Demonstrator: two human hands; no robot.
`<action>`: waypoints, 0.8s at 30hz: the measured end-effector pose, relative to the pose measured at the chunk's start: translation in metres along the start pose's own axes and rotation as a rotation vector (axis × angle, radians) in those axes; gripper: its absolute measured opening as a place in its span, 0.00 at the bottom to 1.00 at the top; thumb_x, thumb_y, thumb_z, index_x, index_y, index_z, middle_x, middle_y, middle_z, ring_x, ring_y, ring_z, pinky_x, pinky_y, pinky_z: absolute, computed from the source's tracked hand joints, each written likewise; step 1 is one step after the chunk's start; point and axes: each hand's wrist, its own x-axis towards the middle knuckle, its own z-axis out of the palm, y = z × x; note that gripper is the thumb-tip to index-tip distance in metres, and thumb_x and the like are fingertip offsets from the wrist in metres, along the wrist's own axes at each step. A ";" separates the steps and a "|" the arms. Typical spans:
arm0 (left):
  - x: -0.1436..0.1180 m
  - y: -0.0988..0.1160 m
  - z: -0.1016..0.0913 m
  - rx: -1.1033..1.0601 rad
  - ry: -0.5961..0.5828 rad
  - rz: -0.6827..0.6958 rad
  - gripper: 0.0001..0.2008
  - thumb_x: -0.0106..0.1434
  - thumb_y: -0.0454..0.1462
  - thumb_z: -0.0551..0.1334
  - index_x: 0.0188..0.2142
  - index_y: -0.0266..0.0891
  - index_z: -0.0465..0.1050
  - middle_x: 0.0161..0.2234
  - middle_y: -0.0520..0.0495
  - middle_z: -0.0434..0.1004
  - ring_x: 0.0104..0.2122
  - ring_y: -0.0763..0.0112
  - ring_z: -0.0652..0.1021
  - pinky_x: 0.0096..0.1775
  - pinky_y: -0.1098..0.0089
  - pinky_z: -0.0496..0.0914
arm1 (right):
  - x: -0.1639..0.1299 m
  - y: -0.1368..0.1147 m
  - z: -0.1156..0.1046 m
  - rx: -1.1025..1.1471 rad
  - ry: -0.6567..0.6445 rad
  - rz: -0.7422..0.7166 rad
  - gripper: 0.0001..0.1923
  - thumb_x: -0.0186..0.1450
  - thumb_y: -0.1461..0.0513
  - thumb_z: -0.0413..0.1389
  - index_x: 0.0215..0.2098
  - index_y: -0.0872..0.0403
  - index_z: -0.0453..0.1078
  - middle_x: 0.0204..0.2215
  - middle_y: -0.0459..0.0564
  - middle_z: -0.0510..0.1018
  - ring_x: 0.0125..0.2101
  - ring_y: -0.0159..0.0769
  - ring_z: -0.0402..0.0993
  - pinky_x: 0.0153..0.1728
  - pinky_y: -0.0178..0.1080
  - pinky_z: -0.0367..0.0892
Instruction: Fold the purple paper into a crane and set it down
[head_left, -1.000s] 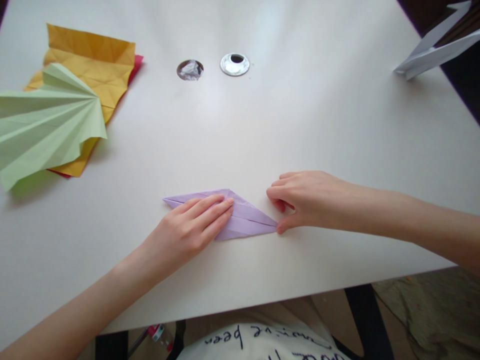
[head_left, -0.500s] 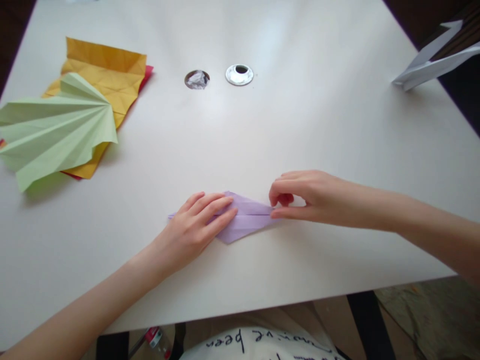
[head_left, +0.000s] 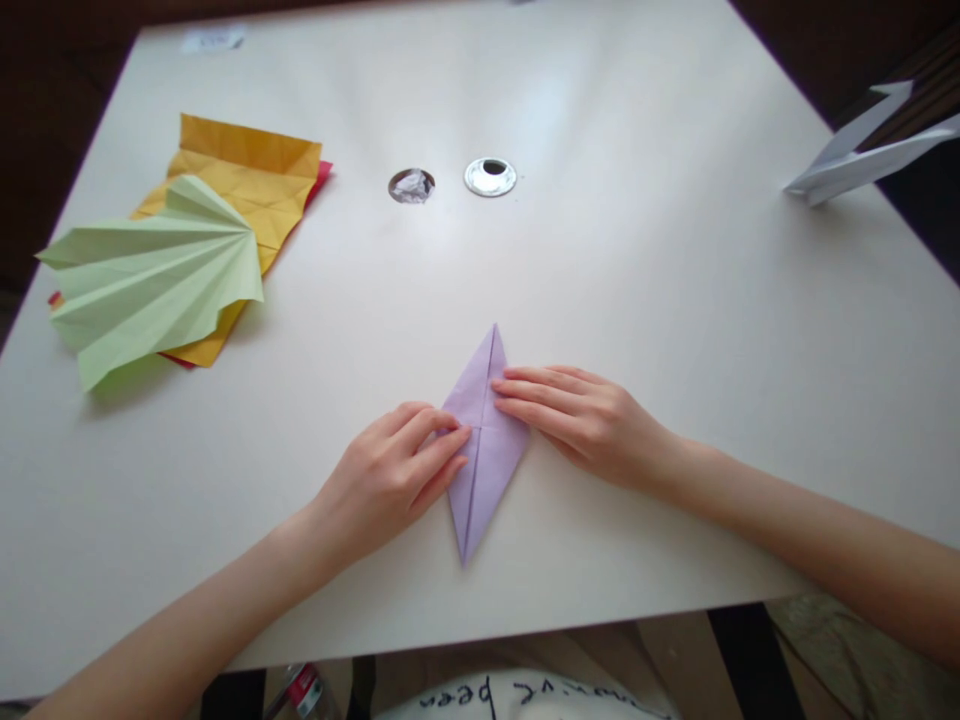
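Observation:
A lilac sheet of origami paper [head_left: 491, 460], folded into a narrow diamond, lies on the table with its long points toward and away from me. A crease runs lengthwise down its middle, crossed by a short one. My left hand [head_left: 390, 460] has its bent fingers closed on the diamond's left corner, fingertips close to the centre crease. Stretched out flat, the fingers of my right hand [head_left: 585, 415] rest on the paper's upper right side; its thumb is hidden.
On the left, a pleated light green paper [head_left: 165, 270] lies over a creased yellow paper [head_left: 247, 180], with red paper [head_left: 324, 175] showing beneath. A folded white paper [head_left: 847, 170] stands at the right edge. Two round fittings, a hole [head_left: 412, 186] and a metal ring [head_left: 490, 177], sit in the white table [head_left: 637, 260].
The lilac paper has turned from lying sideways to pointing away from me. My right hand has gone from a pinch at its right tip to flat fingers on its side.

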 end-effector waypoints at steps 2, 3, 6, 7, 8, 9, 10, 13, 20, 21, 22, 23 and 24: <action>0.000 -0.003 0.004 -0.009 -0.009 0.024 0.08 0.62 0.32 0.57 0.42 0.35 0.69 0.44 0.42 0.72 0.47 0.64 0.71 0.47 0.63 0.71 | 0.000 0.000 0.002 0.031 0.016 0.006 0.14 0.65 0.68 0.47 0.47 0.57 0.69 0.50 0.53 0.73 0.52 0.38 0.68 0.50 0.43 0.68; 0.001 -0.004 0.005 -0.025 -0.024 0.034 0.09 0.63 0.32 0.56 0.43 0.34 0.69 0.48 0.40 0.70 0.51 0.63 0.69 0.50 0.62 0.69 | 0.000 0.000 0.003 0.044 0.023 0.006 0.14 0.65 0.68 0.48 0.47 0.58 0.69 0.50 0.53 0.73 0.52 0.38 0.68 0.51 0.43 0.68; 0.001 -0.006 0.009 -0.047 -0.103 0.075 0.14 0.66 0.31 0.51 0.51 0.33 0.63 0.56 0.38 0.63 0.58 0.66 0.63 0.56 0.62 0.65 | 0.000 -0.001 0.004 0.083 0.049 0.013 0.13 0.65 0.66 0.48 0.47 0.56 0.69 0.49 0.53 0.74 0.52 0.38 0.68 0.51 0.43 0.68; 0.000 -0.006 0.009 -0.036 -0.136 0.090 0.17 0.66 0.31 0.50 0.54 0.33 0.60 0.57 0.39 0.62 0.59 0.66 0.62 0.56 0.62 0.64 | 0.000 -0.001 0.004 0.099 0.059 0.018 0.13 0.65 0.66 0.49 0.46 0.56 0.69 0.49 0.53 0.74 0.52 0.38 0.68 0.51 0.43 0.68; 0.000 -0.006 0.009 -0.020 -0.169 0.102 0.18 0.67 0.32 0.50 0.56 0.34 0.58 0.58 0.40 0.61 0.59 0.66 0.61 0.57 0.61 0.63 | 0.000 0.000 0.004 0.117 0.070 0.027 0.13 0.65 0.66 0.49 0.46 0.56 0.70 0.48 0.53 0.74 0.51 0.38 0.68 0.51 0.43 0.68; 0.000 -0.006 0.009 -0.003 -0.197 0.110 0.19 0.67 0.34 0.50 0.57 0.36 0.57 0.59 0.41 0.60 0.60 0.65 0.59 0.57 0.60 0.62 | 0.000 0.000 0.004 0.135 0.081 0.034 0.13 0.65 0.66 0.49 0.46 0.56 0.69 0.48 0.54 0.75 0.51 0.37 0.69 0.51 0.43 0.68; 0.000 -0.005 0.008 0.013 -0.218 0.116 0.20 0.67 0.37 0.50 0.58 0.38 0.57 0.60 0.42 0.59 0.61 0.63 0.59 0.58 0.58 0.61 | 0.000 0.000 0.004 0.155 0.087 0.034 0.13 0.65 0.67 0.49 0.46 0.57 0.69 0.48 0.54 0.75 0.51 0.37 0.69 0.51 0.42 0.68; -0.001 -0.003 0.008 0.045 -0.235 0.125 0.24 0.66 0.46 0.51 0.58 0.40 0.58 0.61 0.41 0.57 0.61 0.60 0.58 0.57 0.56 0.61 | 0.000 -0.001 0.004 0.192 0.069 -0.031 0.15 0.65 0.67 0.48 0.49 0.57 0.66 0.49 0.54 0.73 0.53 0.34 0.66 0.52 0.42 0.66; -0.002 0.000 0.011 0.069 -0.176 0.141 0.24 0.64 0.47 0.53 0.56 0.37 0.62 0.58 0.38 0.62 0.59 0.59 0.61 0.56 0.57 0.63 | 0.009 0.010 0.001 0.141 -0.236 -0.123 0.33 0.66 0.49 0.45 0.62 0.60 0.50 0.59 0.58 0.60 0.61 0.38 0.52 0.60 0.49 0.51; -0.002 0.000 0.011 0.072 -0.183 0.142 0.24 0.64 0.47 0.53 0.56 0.38 0.61 0.59 0.38 0.60 0.60 0.59 0.61 0.56 0.57 0.63 | 0.010 0.015 0.001 0.135 -0.254 -0.122 0.33 0.66 0.48 0.45 0.62 0.59 0.48 0.60 0.57 0.59 0.61 0.38 0.51 0.60 0.49 0.49; -0.002 0.000 0.010 0.074 -0.189 0.141 0.24 0.64 0.47 0.52 0.56 0.38 0.61 0.59 0.38 0.60 0.60 0.58 0.60 0.56 0.56 0.62 | 0.012 0.021 0.001 0.128 -0.256 -0.123 0.33 0.66 0.48 0.44 0.63 0.58 0.48 0.60 0.56 0.59 0.61 0.37 0.50 0.60 0.50 0.48; -0.002 -0.001 0.010 0.076 -0.196 0.140 0.24 0.65 0.47 0.52 0.57 0.38 0.60 0.60 0.39 0.59 0.60 0.58 0.59 0.56 0.56 0.62 | 0.013 0.026 0.001 0.119 -0.262 -0.108 0.33 0.66 0.48 0.44 0.63 0.57 0.48 0.60 0.56 0.59 0.62 0.37 0.50 0.60 0.50 0.47; -0.002 -0.001 0.010 0.077 -0.200 0.138 0.24 0.65 0.47 0.52 0.57 0.38 0.60 0.60 0.39 0.58 0.61 0.59 0.59 0.56 0.56 0.62 | 0.015 0.031 0.001 0.107 -0.261 -0.102 0.32 0.66 0.48 0.43 0.63 0.56 0.48 0.60 0.56 0.59 0.62 0.37 0.49 0.60 0.50 0.47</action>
